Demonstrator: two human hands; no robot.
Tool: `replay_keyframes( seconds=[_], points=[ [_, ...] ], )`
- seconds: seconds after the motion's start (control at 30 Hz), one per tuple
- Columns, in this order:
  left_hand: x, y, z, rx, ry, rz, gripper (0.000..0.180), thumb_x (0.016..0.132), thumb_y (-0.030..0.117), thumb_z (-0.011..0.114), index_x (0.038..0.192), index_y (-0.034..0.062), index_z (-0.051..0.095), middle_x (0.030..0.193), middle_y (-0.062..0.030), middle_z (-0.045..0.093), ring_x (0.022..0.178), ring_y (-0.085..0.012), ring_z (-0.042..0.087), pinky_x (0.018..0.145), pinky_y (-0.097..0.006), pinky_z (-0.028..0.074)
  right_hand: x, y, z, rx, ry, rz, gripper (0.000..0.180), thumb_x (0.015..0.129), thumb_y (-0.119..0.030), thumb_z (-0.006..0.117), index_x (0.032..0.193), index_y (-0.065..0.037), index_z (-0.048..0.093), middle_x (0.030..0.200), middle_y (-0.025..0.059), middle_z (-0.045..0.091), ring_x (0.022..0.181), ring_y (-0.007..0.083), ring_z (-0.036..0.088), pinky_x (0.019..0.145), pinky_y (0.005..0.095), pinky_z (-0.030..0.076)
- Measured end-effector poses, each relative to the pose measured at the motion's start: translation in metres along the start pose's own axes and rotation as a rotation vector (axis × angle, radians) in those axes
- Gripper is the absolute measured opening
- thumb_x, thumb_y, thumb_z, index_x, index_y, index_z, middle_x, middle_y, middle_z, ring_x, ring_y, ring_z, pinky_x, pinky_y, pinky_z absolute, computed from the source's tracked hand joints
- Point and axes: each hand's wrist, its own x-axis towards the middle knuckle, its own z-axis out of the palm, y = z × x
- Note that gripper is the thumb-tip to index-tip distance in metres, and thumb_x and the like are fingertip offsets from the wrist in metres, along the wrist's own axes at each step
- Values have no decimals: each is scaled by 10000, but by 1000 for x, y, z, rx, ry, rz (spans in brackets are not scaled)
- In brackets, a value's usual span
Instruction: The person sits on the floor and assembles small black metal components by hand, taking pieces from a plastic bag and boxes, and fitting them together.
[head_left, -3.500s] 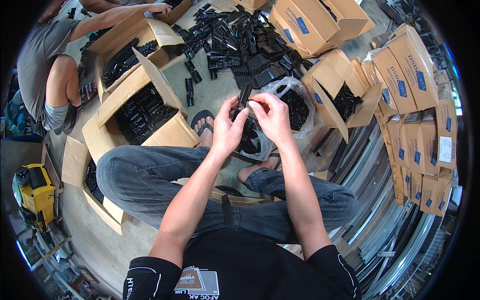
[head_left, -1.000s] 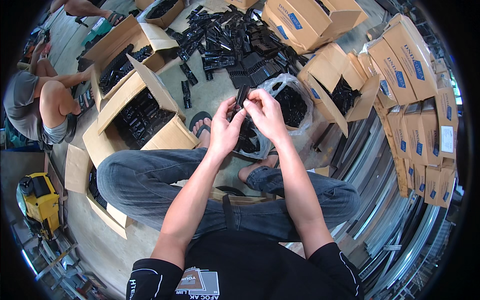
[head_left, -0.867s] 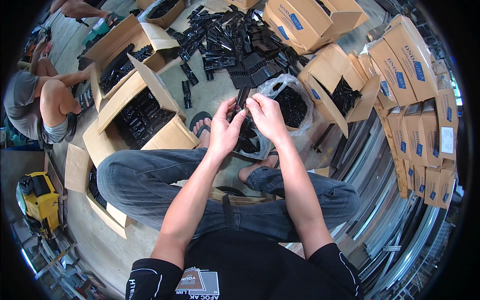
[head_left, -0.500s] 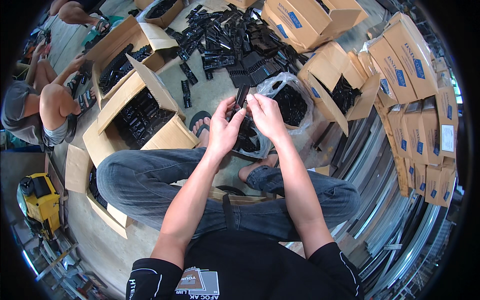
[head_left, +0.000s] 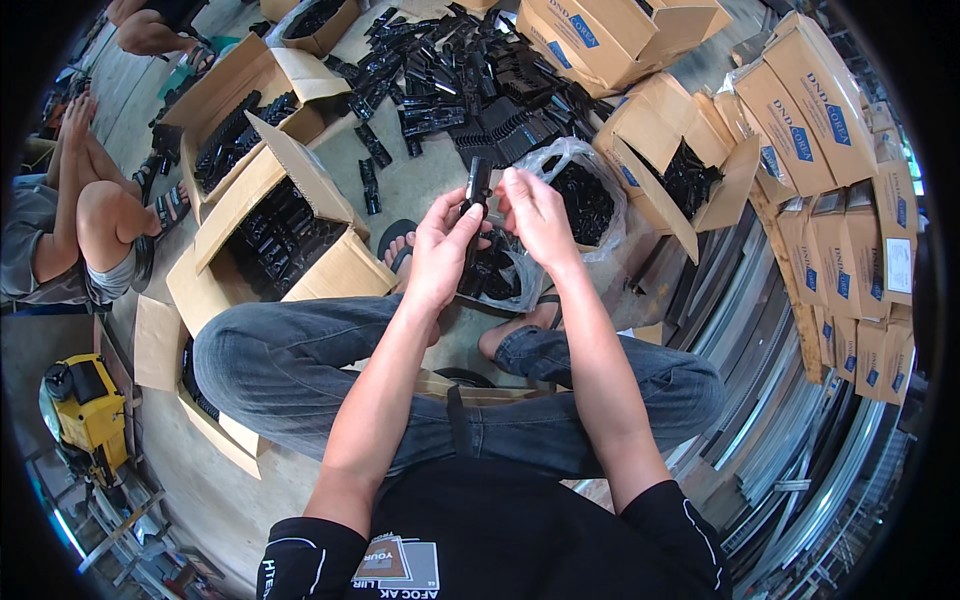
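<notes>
My left hand [head_left: 440, 248] grips a glossy black plastic piece [head_left: 479, 178] between thumb and fingers, tilted up in front of my knees. Close on its right side is my right hand [head_left: 541, 222], fingertips pinched together and a little apart from the piece. Whatever the pinch holds is too small or hidden to make out. Just below my hands, a clear plastic bag [head_left: 526, 285] of small black parts sits between my feet. A second clear bag [head_left: 612, 215] of black parts stands beyond my right hand.
Past my hands lies a pile of black pieces [head_left: 440, 80]. Open cartons of them stand at left [head_left: 325, 180] and right [head_left: 740, 180]. Stacked cartons [head_left: 835, 250] and long metal profiles [head_left: 740, 370] line the right. A seated person [head_left: 90, 210] is at left, near a yellow machine [head_left: 90, 405].
The black piece has turned more upright in my left hand. My right fingertips have drawn off it slightly to the right. The person at left has raised their hands.
</notes>
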Motion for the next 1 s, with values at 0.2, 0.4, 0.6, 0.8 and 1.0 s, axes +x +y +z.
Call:
replay_keyframes(
  seconds=[0.2,0.4,0.6,0.8,1.0],
  points=[
    [-4,9,-4,-256,-90,-131,336,1036,196,520,1305,-5,517,1148,-148,667,933,-177,664,789,-310,576,8,18,-18,83,260,99,499,1058,-423,454,920,19,640,709,65,600,619,133,577,575,315,477],
    [-4,12,3,-474,-212,-214,351,1064,231,446,1321,-8,476,1177,-210,637,931,-239,677,787,-371,598,-16,175,-71,-912,223,409,312,941,-293,574,1027,-14,684,1131,268,633,1061,454,610,918,531,486],
    [-9,15,-9,-519,-249,-233,358,1080,244,369,1326,-6,442,1169,-230,634,859,-261,694,725,-379,616,-9,178,-70,-953,-2,538,362,903,-261,588,1121,10,689,1222,266,614,1136,449,596,983,508,480],
    [-10,18,-16,-428,-246,-206,371,1044,276,494,1284,-6,483,1005,-154,663,733,-202,682,627,-330,606,14,192,-92,-1045,-248,604,313,831,-105,595,1102,-3,714,1168,263,666,1139,382,638,977,436,519],
    [-11,16,-15,-280,-137,-157,302,936,123,676,1177,5,537,739,-51,602,586,-150,613,520,-280,529,18,163,-84,-1047,-234,671,287,822,-69,627,1085,6,716,1181,247,669,1146,366,640,976,425,524]
  ],
)
